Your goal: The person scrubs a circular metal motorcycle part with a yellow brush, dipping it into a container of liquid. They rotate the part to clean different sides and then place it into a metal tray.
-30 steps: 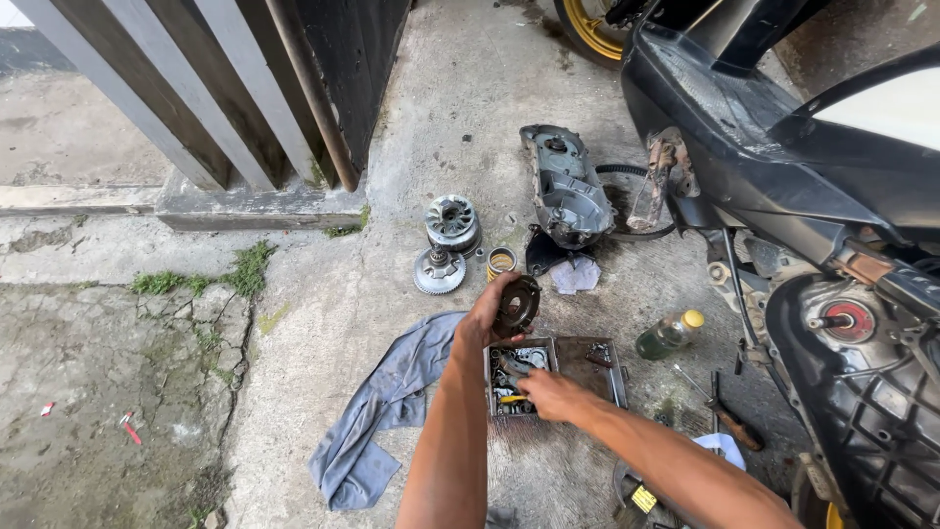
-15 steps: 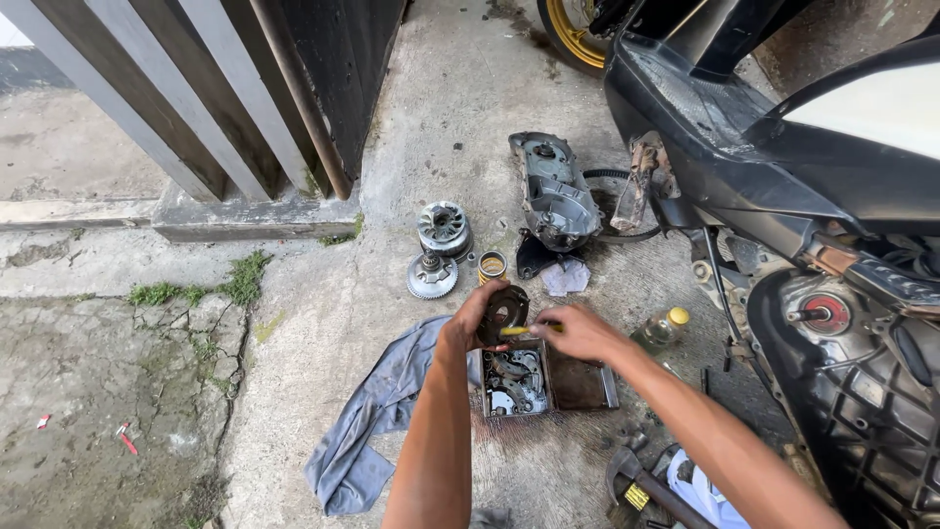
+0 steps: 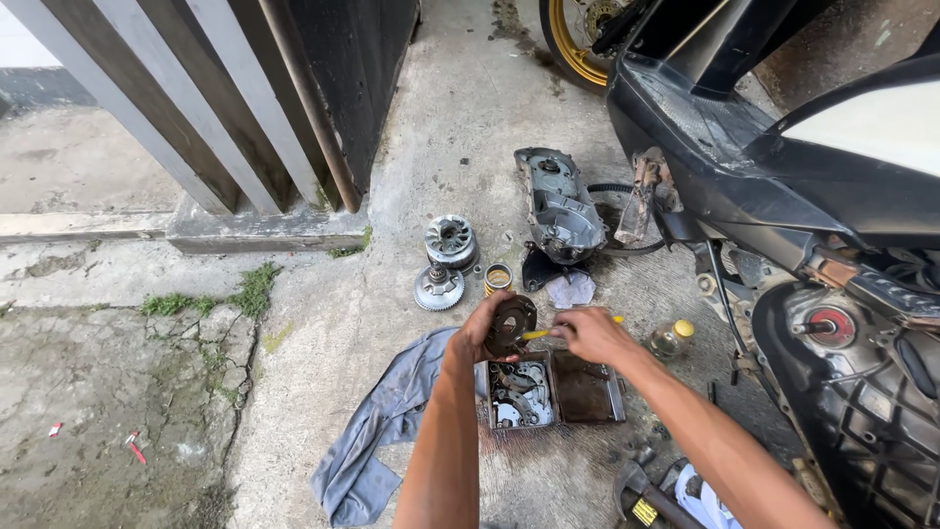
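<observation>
Starting at the left, a crumpled grey-blue cloth rag (image 3: 387, 431) is spread on the bare concrete floor (image 3: 323, 323), and above it two round toothed metal drive parts (image 3: 446, 263) and a small brass-coloured ring (image 3: 497, 278) are laid out loose. Over the middle, a dark, round, greasy metal disc (image 3: 512, 325) is gripped by its edge in the left hand (image 3: 482, 331), fingers closed around it, directly above a shallow rectangular metal tray (image 3: 615, 392) in which other small grey parts are kept. A thin yellow-handled tool (image 3: 537, 334) is clamped in the right hand (image 3: 590, 335), its tip held against the disc; the two hands are close together. Further right, a grey cast-metal engine cover (image 3: 558, 208) lies on the floor, a small bottle with a yellow cap (image 3: 673, 339) stands just beside the right wrist, and the opened black scooter (image 3: 783, 186) is parked with its drive side exposed.

A slip is judged the main risk: the disc looks oily and is pinched only at its rim, so pressure from the tool could twist it free and drop it onto the tray's parts or the gritty concrete. The tool tip could also skid off and jab the left fingers. The bottle could be knocked over by the right forearm, and dirt could be picked up by the loose parts lying on the floor.
</observation>
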